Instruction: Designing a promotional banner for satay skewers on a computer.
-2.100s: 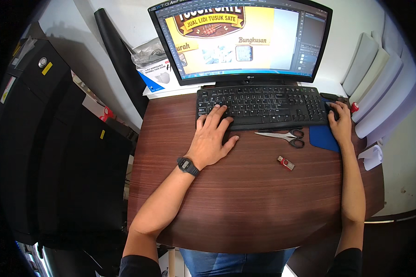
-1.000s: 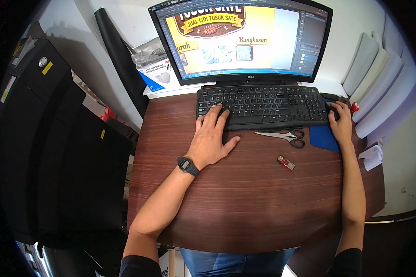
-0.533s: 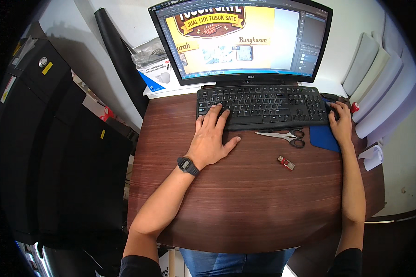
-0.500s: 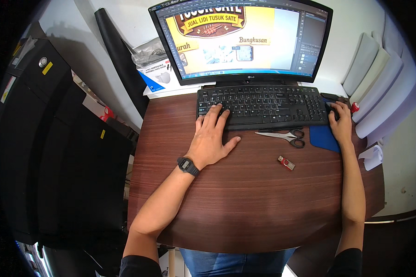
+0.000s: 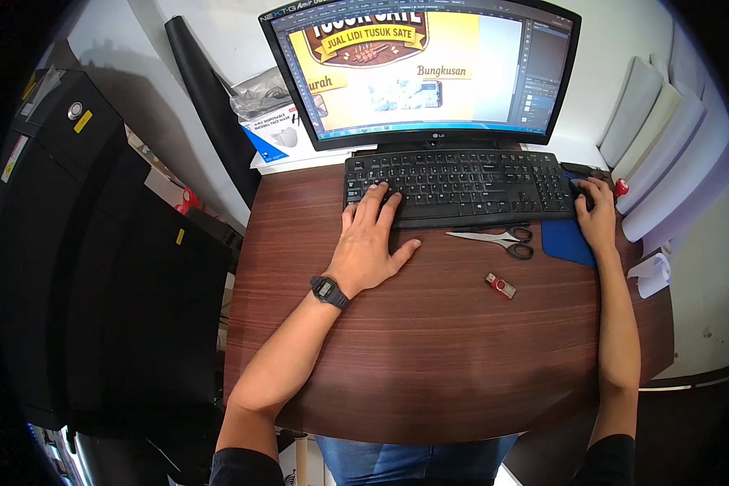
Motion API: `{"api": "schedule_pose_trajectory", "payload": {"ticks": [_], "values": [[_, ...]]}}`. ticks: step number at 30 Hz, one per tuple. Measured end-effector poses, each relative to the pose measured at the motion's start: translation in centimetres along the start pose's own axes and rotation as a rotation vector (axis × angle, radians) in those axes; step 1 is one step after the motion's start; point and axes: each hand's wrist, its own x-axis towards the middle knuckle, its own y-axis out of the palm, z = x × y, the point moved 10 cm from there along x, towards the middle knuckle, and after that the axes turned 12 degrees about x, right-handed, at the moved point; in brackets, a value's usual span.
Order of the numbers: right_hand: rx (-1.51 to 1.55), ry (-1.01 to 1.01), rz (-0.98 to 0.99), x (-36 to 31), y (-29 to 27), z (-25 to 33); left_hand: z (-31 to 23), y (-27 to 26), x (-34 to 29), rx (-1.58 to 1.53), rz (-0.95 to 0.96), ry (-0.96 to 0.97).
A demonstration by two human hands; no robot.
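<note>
My left hand (image 5: 365,247) lies over the left end of a black keyboard (image 5: 470,190), fingertips on its keys and thumb stretched out on the desk. That hand holds nothing; a black digital watch (image 5: 329,292) is on its wrist. Right of the keyboard, my right hand (image 5: 596,215) rests around a dark computer mouse (image 5: 577,189), which it mostly hides. Under that hand lies a blue mouse pad (image 5: 565,241). A curved monitor (image 5: 436,136) behind the keyboard displays a yellow poster design in an editing program.
Scissors (image 5: 506,238) with black handles lie below the keyboard, and a red and silver USB stick (image 5: 501,285) is on the brown desk (image 5: 429,348). Paper rolls (image 5: 680,162) stand at right. A face mask box (image 5: 275,134) sits left of the monitor; a large black machine (image 5: 105,259) fills the left.
On the screen, a pale picture has shifted right and now overlaps the phone-shaped picture beside it. Both hands stay in nearly the same place.
</note>
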Motion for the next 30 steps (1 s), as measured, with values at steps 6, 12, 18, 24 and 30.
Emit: {"api": "schedule_pose_trajectory", "payload": {"ticks": [6,12,18,24,30], "values": [[0.006,0.022,-0.003,-0.08,-0.06,0.01,-0.15,0.03,0.07,0.012,0.006,-0.001],[-0.007,0.014,-0.010,-0.03,-0.07,-0.39,-0.21,-0.21,0.09,0.018,0.012,0.004],[0.006,0.009,-0.019,-0.09,-0.19,0.25,-0.22,-0.25,0.14,0.019,0.010,0.003],[0.022,0.024,-0.020,-0.06,-0.22,0.16,-0.27,-0.40,0.18,0.023,0.005,0.007],[-0.003,0.023,-0.014,-0.08,-0.11,-0.10,-0.29,-0.31,0.21,0.024,0.004,0.007]]}}
